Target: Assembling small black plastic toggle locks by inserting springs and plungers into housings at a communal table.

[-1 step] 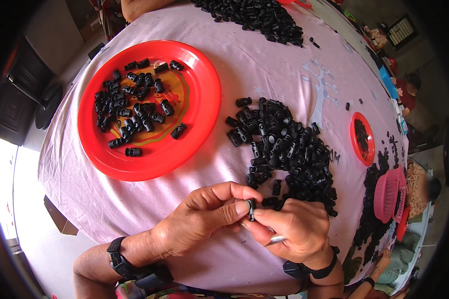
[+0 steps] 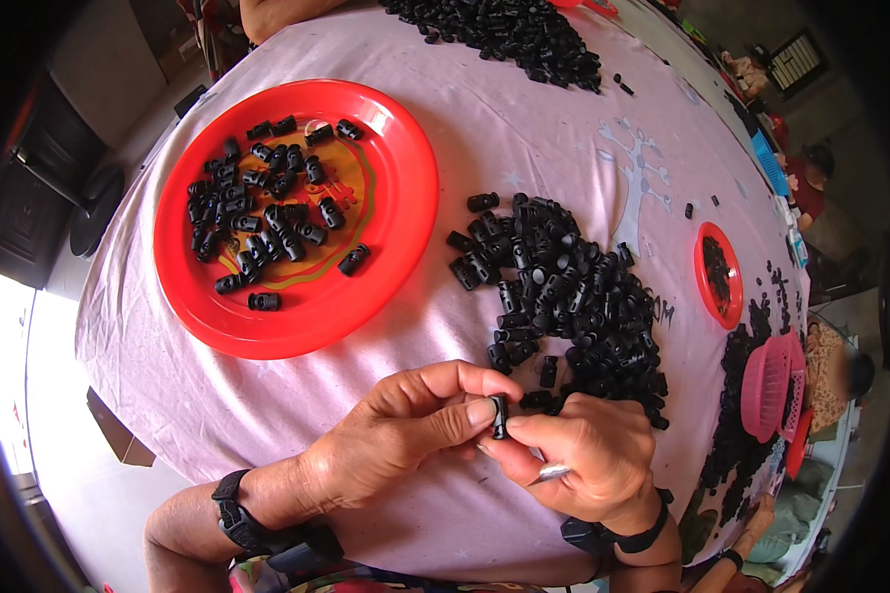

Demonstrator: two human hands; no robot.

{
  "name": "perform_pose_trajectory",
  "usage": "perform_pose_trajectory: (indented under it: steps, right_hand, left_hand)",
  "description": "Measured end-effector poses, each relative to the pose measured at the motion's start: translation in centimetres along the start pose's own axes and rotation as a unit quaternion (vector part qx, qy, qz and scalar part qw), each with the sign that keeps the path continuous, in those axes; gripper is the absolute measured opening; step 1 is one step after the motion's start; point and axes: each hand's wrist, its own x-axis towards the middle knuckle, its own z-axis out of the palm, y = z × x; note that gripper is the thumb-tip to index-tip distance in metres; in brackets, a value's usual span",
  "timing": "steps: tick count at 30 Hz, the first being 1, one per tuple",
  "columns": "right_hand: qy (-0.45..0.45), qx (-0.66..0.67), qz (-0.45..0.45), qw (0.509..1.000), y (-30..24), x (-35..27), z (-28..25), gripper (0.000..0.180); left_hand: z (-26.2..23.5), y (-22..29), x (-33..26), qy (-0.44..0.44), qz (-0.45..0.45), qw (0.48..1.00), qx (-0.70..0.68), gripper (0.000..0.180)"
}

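Note:
Between thumb and forefinger my left hand (image 2: 391, 430) pinches a small black cord lock (image 2: 500, 419), upright in front of me. My right hand (image 2: 595, 455) is closed, its thumb tip and forefinger touching the cord lock's lower right side. A thin metal tool (image 2: 551, 473) pokes out from under the right fingers; the rest of it is hidden in the palm. Just beyond my right hand lies a heap of black cord locks (image 2: 574, 282). At the left, a red plate (image 2: 400, 158) bears many more cord locks, scattered over its patterned middle.
A pink patterned cloth (image 2: 366, 25) covers the table. More black pieces are heaped at the far side (image 2: 514, 40) and along the right. There stand a smaller red plate (image 2: 702, 282) and a pink basket (image 2: 761, 390). Other people sit at the right; a forearm (image 2: 282, 15) rests at the far edge.
My right fingertips and the metal tool have shifted very slightly at the cord lock. Everything else looks the same.

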Motion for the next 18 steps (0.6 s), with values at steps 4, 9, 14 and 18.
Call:
perform_pose_trajectory:
  steps: [4,9,14,18]
  right_hand:
    - [-0.015,0.055,0.101,0.993,-0.51,0.59,-0.16,0.031]
    - [-0.053,0.052,0.136,0.988,-0.05,0.4,0.27,0.039]
    - [-0.075,0.041,0.159,0.984,-0.11,0.39,0.19,0.045]
    - [-0.087,0.04,0.159,0.983,-0.02,0.55,0.06,0.044]
  left_hand:
    - [-0.09,0.36,0.06,-0.014,0.002,1.0,0.001,0.029]
    - [-0.18,0.43,0.18,-0.031,-0.011,0.999,-0.009,0.03]
    - [-0.1,0.12,0.26,-0.03,-0.01,0.999,-0.035,0.03]
    - [-0.41,0.19,0.35,-0.05,-0.015,0.998,-0.025,0.03]
